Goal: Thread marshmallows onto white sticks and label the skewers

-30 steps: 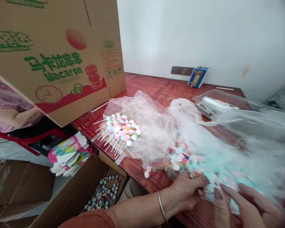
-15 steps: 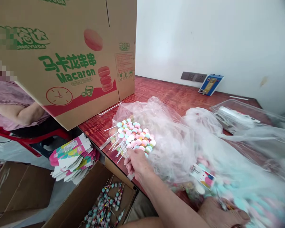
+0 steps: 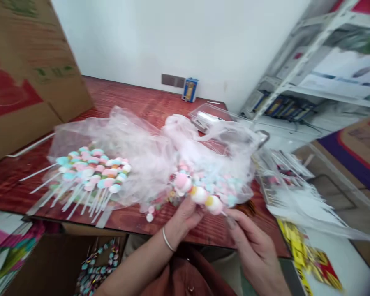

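Note:
A marshmallow skewer (image 3: pixel 200 195), pink and white with yellow bits between the pieces, is held in front of me over the table's near edge. My right hand (image 3: pixel 254 246) pinches its stick end at the lower right. Under the candy pieces, the fingers of my left hand (image 3: pixel 186 213) curl against the skewer, partly hidden by it. To the left lies a pile of similar skewers (image 3: pixel 94 168), white sticks pointing toward me, on a clear plastic bag (image 3: pixel 135 164). Just behind my hands, another bag (image 3: pixel 185 139) holds loose pink and blue marshmallows (image 3: pixel 216 183).
A large cardboard box (image 3: pixel 70 90) stands at the left of the red-brown table (image 3: pixel 132 96). Below the edge, an open carton (image 3: pixel 55 259) contains wrapped skewers (image 3: pixel 100 263). A clear tray (image 3: pixel 208 111) sits behind the bags. White shelving (image 3: pixel 296 86) and yellow packets (image 3: pixel 296 246) are at right.
My view has swung right. My left hand has left the skewer pile and come to the middle beside my right hand. A marshmallow skewer is now between both hands.

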### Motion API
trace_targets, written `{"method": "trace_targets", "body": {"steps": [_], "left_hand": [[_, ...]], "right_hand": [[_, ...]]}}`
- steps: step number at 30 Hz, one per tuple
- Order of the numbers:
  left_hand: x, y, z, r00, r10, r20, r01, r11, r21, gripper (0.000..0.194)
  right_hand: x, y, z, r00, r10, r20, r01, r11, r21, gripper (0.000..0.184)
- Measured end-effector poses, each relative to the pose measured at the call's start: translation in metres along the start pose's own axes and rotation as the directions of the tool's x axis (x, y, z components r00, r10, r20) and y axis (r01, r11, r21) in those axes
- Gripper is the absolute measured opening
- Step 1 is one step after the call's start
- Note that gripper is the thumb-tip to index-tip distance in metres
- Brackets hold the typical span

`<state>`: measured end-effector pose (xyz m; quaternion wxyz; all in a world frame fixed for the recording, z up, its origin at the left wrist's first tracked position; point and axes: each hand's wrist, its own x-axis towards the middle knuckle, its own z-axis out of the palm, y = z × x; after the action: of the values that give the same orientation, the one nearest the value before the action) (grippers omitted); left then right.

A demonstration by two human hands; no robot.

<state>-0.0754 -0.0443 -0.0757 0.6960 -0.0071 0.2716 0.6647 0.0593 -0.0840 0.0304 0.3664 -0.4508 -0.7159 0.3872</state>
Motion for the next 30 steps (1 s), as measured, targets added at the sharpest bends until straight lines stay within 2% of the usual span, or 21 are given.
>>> {"method": "trace_targets", "body": {"steps": [3,6,11,17,22,26,30], "left_hand": [[0.005,-0.001,-0.004,0.994,-0.102,0.036,0.104,0.993,-0.052,0.022],[0.001,-0.002,0.002,0.993,-0.116,0.032,0.118,0.99,-0.08,0.033],[-0.006,-0.008,0.016,0.991,-0.133,0.026,0.134,0.988,-0.073,0.031],[-0.009,-0.014,0.014,0.988,-0.148,0.034,0.149,0.987,-0.052,0.032],[-0.012,-0.013,0.016,0.988,-0.154,0.03,0.156,0.986,-0.068,0.031],[-0.015,-0.011,0.018,0.991,-0.13,0.036,0.13,0.991,-0.02,0.032],[-0.017,-0.009,0.021,0.998,-0.045,0.04,0.042,0.997,0.068,0.033]], "right_hand": [[-0.038,0.024,-0.063,0.972,-0.038,-0.23,-0.029,0.959,-0.283,0.02],[-0.067,0.044,-0.092,0.955,-0.02,-0.297,-0.093,0.927,-0.362,0.023],[-0.083,0.065,-0.092,0.956,-0.026,-0.293,-0.081,0.933,-0.35,0.025],[-0.086,0.076,-0.086,0.971,-0.002,-0.241,-0.074,0.949,-0.305,0.025],[-0.089,0.079,-0.089,0.979,-0.052,-0.199,-0.018,0.942,-0.334,0.024],[-0.091,0.077,-0.092,0.97,-0.161,-0.185,0.063,0.893,-0.446,0.023],[-0.093,0.076,-0.095,0.947,-0.277,-0.163,0.113,0.761,-0.639,0.025]]}}
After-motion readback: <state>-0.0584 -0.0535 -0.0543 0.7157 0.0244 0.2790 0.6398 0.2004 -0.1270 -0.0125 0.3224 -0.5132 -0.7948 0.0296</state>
